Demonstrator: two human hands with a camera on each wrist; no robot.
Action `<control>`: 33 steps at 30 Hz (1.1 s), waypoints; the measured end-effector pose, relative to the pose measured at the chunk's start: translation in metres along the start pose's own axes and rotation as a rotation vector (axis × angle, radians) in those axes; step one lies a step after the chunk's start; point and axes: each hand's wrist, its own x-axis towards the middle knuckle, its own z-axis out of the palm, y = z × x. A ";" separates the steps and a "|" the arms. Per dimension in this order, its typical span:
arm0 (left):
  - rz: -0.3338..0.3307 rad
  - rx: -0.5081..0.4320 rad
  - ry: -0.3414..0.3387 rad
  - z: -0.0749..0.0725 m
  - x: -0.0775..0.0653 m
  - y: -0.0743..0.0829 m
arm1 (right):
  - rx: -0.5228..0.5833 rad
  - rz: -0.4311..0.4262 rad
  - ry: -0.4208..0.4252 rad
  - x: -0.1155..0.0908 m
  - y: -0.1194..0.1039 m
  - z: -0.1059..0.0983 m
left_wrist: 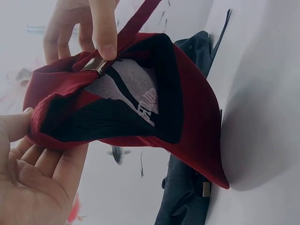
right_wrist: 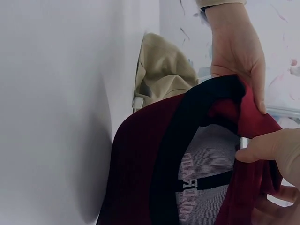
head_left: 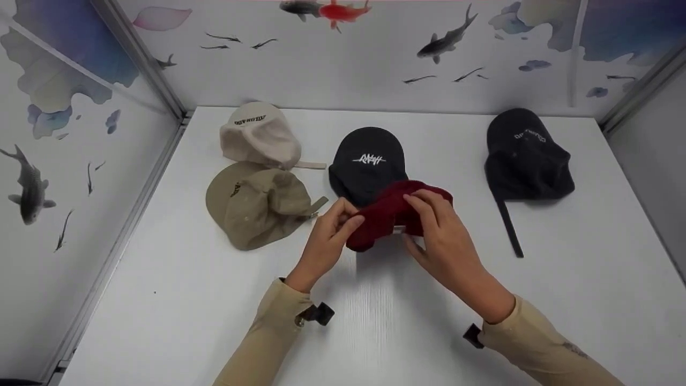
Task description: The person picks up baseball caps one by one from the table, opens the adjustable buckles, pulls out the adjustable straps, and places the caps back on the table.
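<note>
Both hands hold a dark red baseball cap (head_left: 380,214) above the white table. The left hand (head_left: 324,241) pinches one side of its crown between thumb and fingers. Over at the back strap, the right hand (head_left: 450,244) grips the cap, its thumb by the metal buckle (left_wrist: 95,64). In the left wrist view, the cap's inside shows a dark sweatband (left_wrist: 168,93) and pale mesh lining (left_wrist: 133,82) with lettering, and the strap's loose end sticks up. Just behind the red cap, a black cap (head_left: 367,155) with white script lies partly hidden by it.
A cream cap (head_left: 260,134) lies at the back left, with an olive cap (head_left: 257,209) right in front of it. At the right, another black cap (head_left: 528,161) trails its long strap (head_left: 509,228). Printed panels (head_left: 348,69) wall the table (head_left: 177,300) at the back and left.
</note>
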 end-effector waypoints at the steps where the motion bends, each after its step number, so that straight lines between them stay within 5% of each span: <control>1: -0.002 -0.002 -0.001 0.000 0.000 0.000 | -0.006 -0.007 0.006 0.000 0.001 0.001; 13: 0.001 0.001 0.053 0.000 -0.001 -0.004 | 0.022 -0.044 0.042 -0.003 0.005 0.009; 22: 0.119 0.218 0.225 0.004 -0.003 -0.007 | 0.130 -0.021 0.085 -0.001 0.005 0.006; 25: 0.218 0.367 0.302 0.007 -0.004 -0.006 | 0.157 -0.014 0.085 0.000 0.006 0.003; 29: 0.449 0.633 0.418 0.013 -0.006 -0.004 | 0.173 0.008 0.080 0.000 0.006 0.000; 33: 0.675 0.756 0.422 0.020 -0.009 0.000 | 0.187 0.028 0.075 0.000 0.006 -0.002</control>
